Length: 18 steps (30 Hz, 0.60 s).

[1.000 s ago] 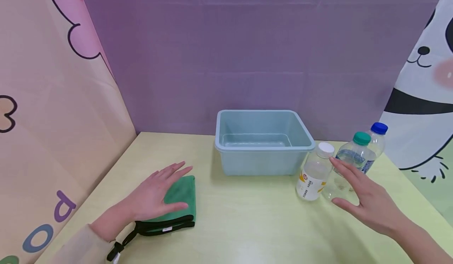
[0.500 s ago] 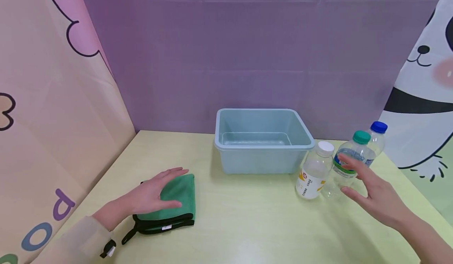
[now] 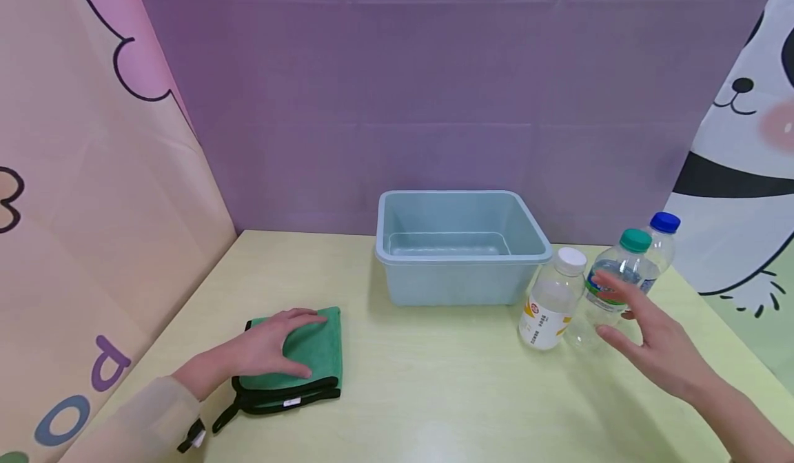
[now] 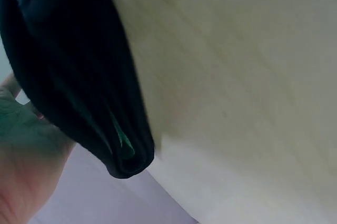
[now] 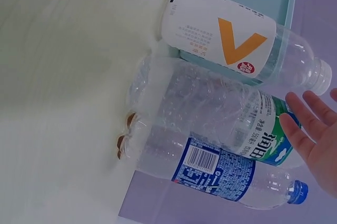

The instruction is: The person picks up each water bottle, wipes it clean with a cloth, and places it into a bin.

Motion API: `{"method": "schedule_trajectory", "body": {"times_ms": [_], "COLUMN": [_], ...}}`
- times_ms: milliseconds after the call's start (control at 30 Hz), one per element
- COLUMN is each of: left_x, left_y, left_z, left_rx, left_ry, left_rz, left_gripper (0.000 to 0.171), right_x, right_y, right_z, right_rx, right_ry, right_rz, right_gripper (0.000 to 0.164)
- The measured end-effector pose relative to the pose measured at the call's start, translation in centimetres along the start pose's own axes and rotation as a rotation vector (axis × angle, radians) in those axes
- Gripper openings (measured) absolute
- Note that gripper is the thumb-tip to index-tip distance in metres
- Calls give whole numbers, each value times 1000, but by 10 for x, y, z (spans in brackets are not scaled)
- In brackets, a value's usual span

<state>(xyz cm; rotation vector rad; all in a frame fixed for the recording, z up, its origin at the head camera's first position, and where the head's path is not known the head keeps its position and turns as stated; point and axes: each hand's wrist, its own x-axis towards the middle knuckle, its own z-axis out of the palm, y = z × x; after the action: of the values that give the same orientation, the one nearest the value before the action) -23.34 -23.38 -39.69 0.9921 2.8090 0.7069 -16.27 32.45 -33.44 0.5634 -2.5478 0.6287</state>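
Green cloth (image 3: 325, 349) directly under left fingers (image 3: 305, 320)

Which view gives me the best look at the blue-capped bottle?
The right wrist view: it shows most of the blue-capped bottle, including its cap and barcode. The head view shows its cap and upper part, with the green-capped bottle hiding much of the rest. The left wrist view doesn't show it.

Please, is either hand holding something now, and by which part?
Nothing appears held: the left hand is open over the green cloth, the right hand open beside the green-capped bottle.
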Motion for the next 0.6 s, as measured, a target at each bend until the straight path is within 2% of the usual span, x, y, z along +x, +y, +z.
{"method": "schedule_trajectory", "body": {"times_ms": [267, 600], "left_x": [4, 4], "left_y": [2, 7], "left_z": [-1, 2], "left_rx": [119, 124], "left_ry": [-16, 3], "left_rz": [4, 20], "left_gripper": [77, 54], "right_x": [0, 3], "right_y": [-1, -1], "right_z": [7, 19], "right_rx": [10, 81], "right_ry": [37, 120], "right_rz": [4, 17], "right_gripper": [81, 84]}}
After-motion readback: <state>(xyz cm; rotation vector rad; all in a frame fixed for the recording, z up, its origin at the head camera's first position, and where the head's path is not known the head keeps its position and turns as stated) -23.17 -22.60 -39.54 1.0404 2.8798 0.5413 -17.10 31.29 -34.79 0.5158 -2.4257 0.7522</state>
